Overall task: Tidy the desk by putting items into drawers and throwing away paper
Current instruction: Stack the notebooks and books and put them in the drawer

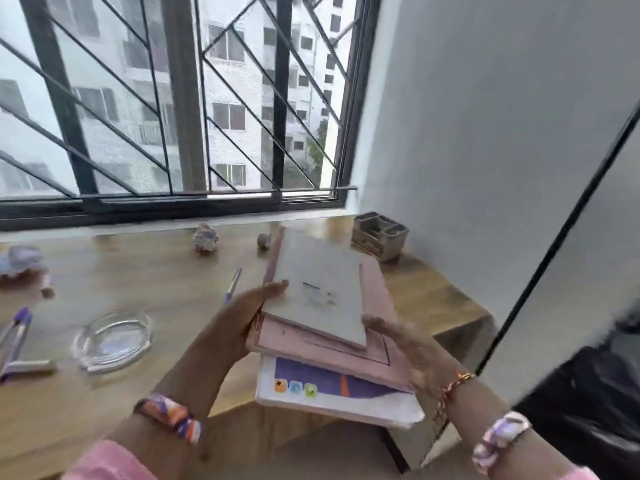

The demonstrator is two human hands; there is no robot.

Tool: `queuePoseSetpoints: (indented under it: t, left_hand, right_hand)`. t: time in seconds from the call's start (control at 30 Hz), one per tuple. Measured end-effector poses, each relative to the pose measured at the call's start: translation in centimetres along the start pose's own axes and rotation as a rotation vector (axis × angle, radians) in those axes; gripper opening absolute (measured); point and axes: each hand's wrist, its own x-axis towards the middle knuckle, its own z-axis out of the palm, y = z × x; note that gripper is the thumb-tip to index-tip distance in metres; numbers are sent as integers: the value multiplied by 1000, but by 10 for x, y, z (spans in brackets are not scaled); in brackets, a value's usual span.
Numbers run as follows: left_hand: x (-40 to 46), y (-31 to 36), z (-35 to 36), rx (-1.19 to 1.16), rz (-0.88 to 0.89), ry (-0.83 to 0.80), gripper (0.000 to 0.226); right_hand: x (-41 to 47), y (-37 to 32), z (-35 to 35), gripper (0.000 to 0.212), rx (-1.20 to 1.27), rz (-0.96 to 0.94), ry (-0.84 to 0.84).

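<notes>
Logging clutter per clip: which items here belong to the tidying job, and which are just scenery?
Job: stack of books held by left hand and right hand; crumpled paper; pen.
Scenery: window, wall.

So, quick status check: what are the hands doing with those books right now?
Left hand grips the book stack by its left edge. Right hand blurred at the right edge, grip unclear. Crumpled paper, pens on the desk.

At centre frame, a grey book tops a pink one and a white book with purple and orange shapes. Warm brown wood-grain desk; purple pens at left; black bag lower right.
</notes>
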Motion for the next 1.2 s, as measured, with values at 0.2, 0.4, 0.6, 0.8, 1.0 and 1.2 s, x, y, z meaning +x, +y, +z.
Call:
queuePoseSetpoints:
  t: [0.2,0.4,0.6,0.8,1.0,1.2]
  left_hand:
    - [30,-46,7,37,-74,57,26]
    - [65,-62,5,376,-64,253,35]
    - [108,-50,16,560,85,432,39]
    - [128,-55,-1,542,159,488,35]
    - [131,-62,6,347,161,487,22]
    - [129,-77,12,599,230,567,24]
  right_hand:
    - [26,20,-32,44,-97,85,3]
    - [67,8,-45,46,-330,28,-144]
    - [103,-14,-51,57,-396,-49,-282]
    - [131,-8,-61,50,-354,-113,-357]
    - [145,-1,-70,56,-383,-169,-369]
    - [149,9,-84,56,-392,-224,-357]
